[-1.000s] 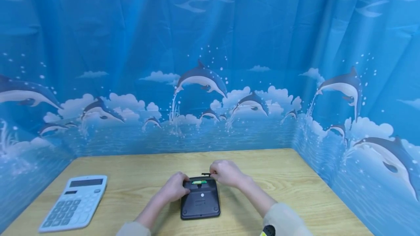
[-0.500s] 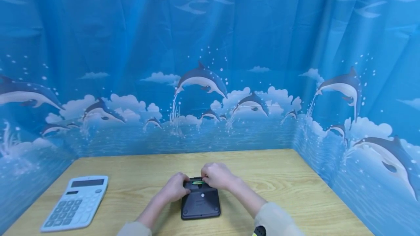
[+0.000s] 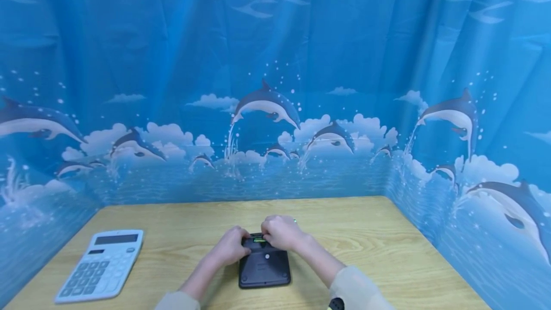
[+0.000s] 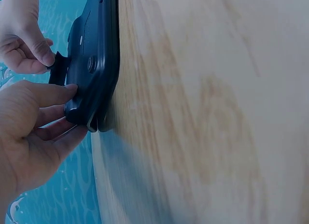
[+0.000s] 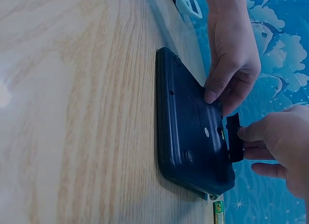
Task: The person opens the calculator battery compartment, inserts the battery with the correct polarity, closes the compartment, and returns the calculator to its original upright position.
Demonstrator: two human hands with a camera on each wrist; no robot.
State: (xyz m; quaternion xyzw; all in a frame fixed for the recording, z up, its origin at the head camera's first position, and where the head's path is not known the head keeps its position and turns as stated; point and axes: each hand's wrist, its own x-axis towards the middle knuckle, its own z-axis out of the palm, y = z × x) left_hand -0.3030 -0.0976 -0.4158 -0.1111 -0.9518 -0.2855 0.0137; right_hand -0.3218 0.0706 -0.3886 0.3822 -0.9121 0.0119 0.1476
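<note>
A black calculator (image 3: 264, 271) lies face down, with a green battery (image 3: 259, 240) showing in the slot near its far edge. My left hand (image 3: 231, 247) grips its far left corner; in the left wrist view the thumb (image 4: 71, 88) presses the back while the fingers curl under the edge. My right hand (image 3: 283, 232) pinches a small black battery cover (image 5: 235, 138) between thumb and fingers. The cover stands up at the slot, close over the calculator's far edge, and the hand hides part of the slot in the head view.
A light blue calculator (image 3: 100, 266) lies face up at the left of the wooden table (image 3: 366, 252). Another green battery (image 5: 218, 212) lies just beyond the black calculator. A blue dolphin-print curtain (image 3: 275, 61) stands around the table's back and sides.
My right hand has moved left with the battery cover, from beside the calculator's far right corner to over the battery slot. The left hand keeps its grip on the calculator.
</note>
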